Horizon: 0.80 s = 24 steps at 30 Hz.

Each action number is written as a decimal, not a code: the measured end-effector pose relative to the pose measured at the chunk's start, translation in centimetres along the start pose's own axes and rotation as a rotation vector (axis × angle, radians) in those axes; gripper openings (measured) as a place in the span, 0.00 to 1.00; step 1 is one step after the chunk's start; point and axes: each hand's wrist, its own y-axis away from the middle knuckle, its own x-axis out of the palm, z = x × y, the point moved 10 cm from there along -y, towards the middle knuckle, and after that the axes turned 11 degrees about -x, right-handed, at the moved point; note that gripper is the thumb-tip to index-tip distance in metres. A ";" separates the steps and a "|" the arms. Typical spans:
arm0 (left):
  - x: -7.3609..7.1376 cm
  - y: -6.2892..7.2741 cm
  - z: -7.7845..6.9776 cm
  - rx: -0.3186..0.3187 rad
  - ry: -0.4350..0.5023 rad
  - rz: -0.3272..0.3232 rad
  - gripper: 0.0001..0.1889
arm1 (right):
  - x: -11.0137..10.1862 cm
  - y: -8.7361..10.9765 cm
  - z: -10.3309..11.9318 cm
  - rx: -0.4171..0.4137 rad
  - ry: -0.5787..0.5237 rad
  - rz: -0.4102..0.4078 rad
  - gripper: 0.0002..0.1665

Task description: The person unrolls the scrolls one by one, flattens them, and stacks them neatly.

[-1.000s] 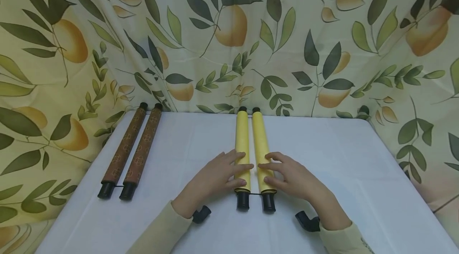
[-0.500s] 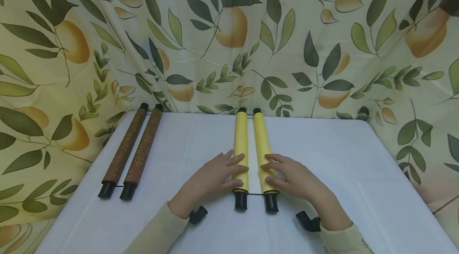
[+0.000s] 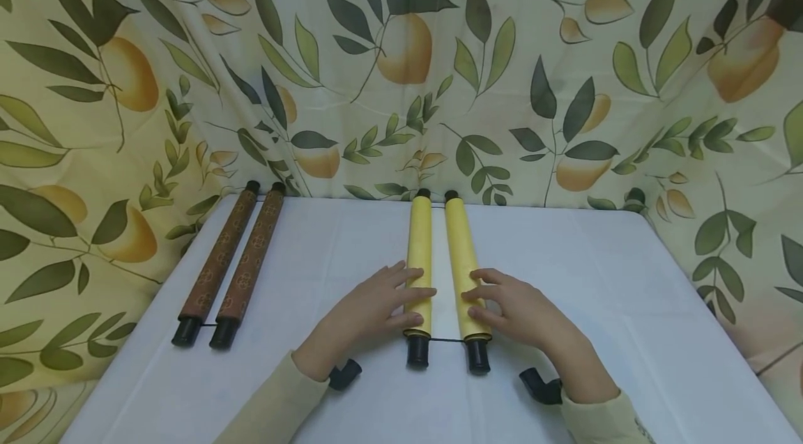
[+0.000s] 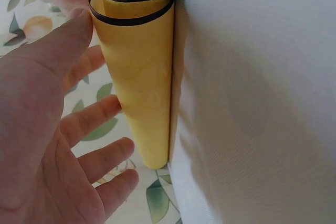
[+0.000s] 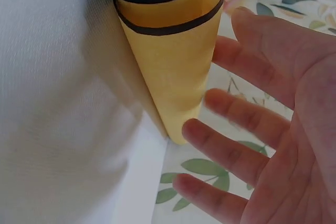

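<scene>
A partly unrolled scroll lies lengthwise mid-table in the head view, its left yellow roll (image 3: 419, 235) and right yellow roll (image 3: 461, 238) joined by a narrow white strip. Black knobs cap both rolls. My left hand (image 3: 366, 304) rests its spread fingers over the left roll from the outer side. On the other roll, the fingers of my right hand (image 3: 521, 308) lie lightly, also spread. Each wrist view shows the loose dark-edged end of a roll, the left roll (image 4: 139, 72) and the right roll (image 5: 170, 72), with extended fingers alongside it.
A second scroll in brown patterned cover (image 3: 251, 263), with two parallel rolls and black knobs, lies at the table's left. White cloth covers the table (image 3: 564, 256). A fruit-and-leaf curtain (image 3: 401, 116) hangs right behind the far edge. Black wrist devices (image 3: 541, 387) sit at both wrists.
The two yellow rolls have moved slightly apart, the left one leftward and the right one rightward, with the hands following. The white strip between them is wider. The brown scroll stays put.
</scene>
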 end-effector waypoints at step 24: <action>0.1 0.0 0.8 -0.054 -0.016 0.000 0.28 | -0.5 0.3 -0.4 0.050 0.037 -0.038 0.11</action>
